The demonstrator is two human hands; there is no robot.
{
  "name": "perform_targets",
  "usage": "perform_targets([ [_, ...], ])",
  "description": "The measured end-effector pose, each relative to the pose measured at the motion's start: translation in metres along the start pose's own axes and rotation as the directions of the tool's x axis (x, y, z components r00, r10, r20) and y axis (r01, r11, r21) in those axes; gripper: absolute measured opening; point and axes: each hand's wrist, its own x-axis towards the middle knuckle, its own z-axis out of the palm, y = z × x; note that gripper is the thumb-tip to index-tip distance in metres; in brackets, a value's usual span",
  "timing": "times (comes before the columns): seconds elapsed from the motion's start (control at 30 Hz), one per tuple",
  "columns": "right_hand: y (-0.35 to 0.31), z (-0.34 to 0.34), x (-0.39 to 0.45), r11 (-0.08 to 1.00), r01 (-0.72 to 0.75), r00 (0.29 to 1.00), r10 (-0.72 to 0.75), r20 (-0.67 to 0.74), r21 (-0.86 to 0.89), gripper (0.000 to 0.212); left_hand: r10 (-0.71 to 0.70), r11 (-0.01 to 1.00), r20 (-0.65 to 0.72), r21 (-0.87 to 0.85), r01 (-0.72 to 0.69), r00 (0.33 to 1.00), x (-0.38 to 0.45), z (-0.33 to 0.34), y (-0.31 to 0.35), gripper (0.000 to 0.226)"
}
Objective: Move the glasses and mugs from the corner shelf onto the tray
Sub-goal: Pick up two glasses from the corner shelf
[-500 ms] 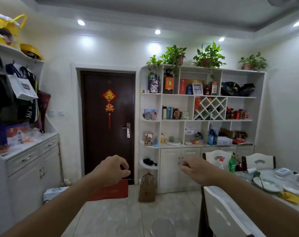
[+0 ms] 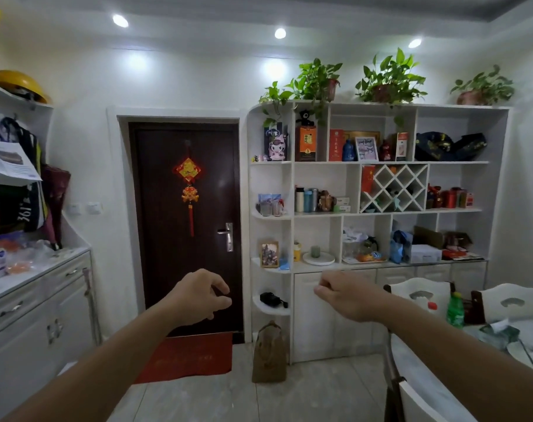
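Head view: I see both bare arms stretched forward over the tiled floor. My left hand hangs at about seven o'clock from frame centre, before the dark brown door, fingers loosely curled with a gap between thumb and forefinger, holding nothing. My right hand sits at five o'clock, in front of the white cabinet doors, fingers curled in and nearly together, also empty.

The clear drinking glasses stand on the rounded white corner shelf at roughly three o'clock from centre, well apart from both hands; a small picture card leans behind them. I cannot tell how many glasses there are.

One tier below, at four o'clock, the round white tray lies on the counter ledge with a small pale green cup standing in it. The corner tier beside it holds a framed picture.

A brown paper bag stands upright on the floor under the corner shelves.
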Motion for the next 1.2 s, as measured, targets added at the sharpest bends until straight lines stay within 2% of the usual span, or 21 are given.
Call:
perform_targets([
  [0.27, 0.029, 0.03, 0.133, 1.0, -0.03, 0.999, 0.03, 0.021, 0.003, 0.026, 0.001, 1.0, 0.072, 0.003, -0.002, 0.997, 0.132, 0.013, -0.05, 0.036],
  [0.47, 0.034, 0.054, 0.252, 0.996, -0.087, 0.996, 0.087, 0.007, 0.013, 0.027, 0.025, 1.0, 0.087, -0.012, -0.024, 0.996, 0.251, -0.003, -0.111, 0.037],
  [0.57, 0.031, 0.056, 0.313, 0.995, -0.094, 0.995, 0.095, -0.009, 0.035, 0.02, 0.054, 0.999, 0.116, -0.001, -0.054, 0.992, 0.31, -0.013, -0.136, 0.037],
  [0.77, 0.039, 0.061, 0.419, 0.993, -0.116, 0.993, 0.116, -0.025, 0.006, 0.019, 0.077, 0.997, 0.097, -0.006, -0.076, 0.992, 0.421, -0.021, -0.175, 0.036],
  [1.03, 0.082, 0.087, 0.575, 0.991, -0.133, 0.991, 0.133, 0.007, 0.034, 0.024, 0.066, 0.998, 0.105, -0.016, -0.065, 0.992, 0.571, 0.005, -0.216, 0.039],
  [1.2, 0.125, 0.096, 0.687, 0.986, -0.124, 0.992, 0.12, 0.042, 0.115, 0.012, 0.072, 0.997, 0.108, 0.034, -0.076, 0.992, 0.679, 0.019, -0.233, 0.041],
])
